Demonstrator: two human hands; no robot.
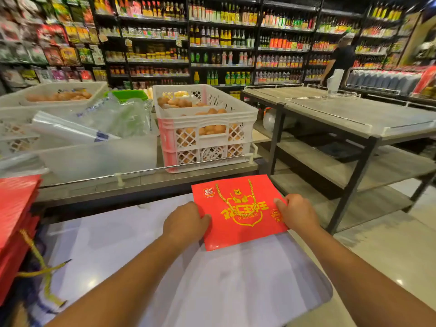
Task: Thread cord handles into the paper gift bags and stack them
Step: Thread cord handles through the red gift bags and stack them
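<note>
Both forearms reach forward over a white tabletop point(212, 291). The left hand point(186, 223) grips the left edge of a flat red gift bag point(238, 232), thumb on top, fingers curled under the paper. The right hand point(297, 214) pinches the bag's right edge, thumb on the printed face. The bag lies at 12 o'clock from the hands, its far end overhanging the tabletop edge. A gold cord handle point(236, 197) lies looped across its upper face. At 9 o'clock, a stack of red bags point(16, 220) rests at the left margin, with gold cords point(44, 272) trailing beneath it. Farther out, at 11 o'clock, a white crate of eggs point(205, 128) stands on a steel counter point(141, 182). At 2 o'clock stands a grey shelving unit point(354, 123). Stocked bottle shelves point(224, 38) line the back.
</note>
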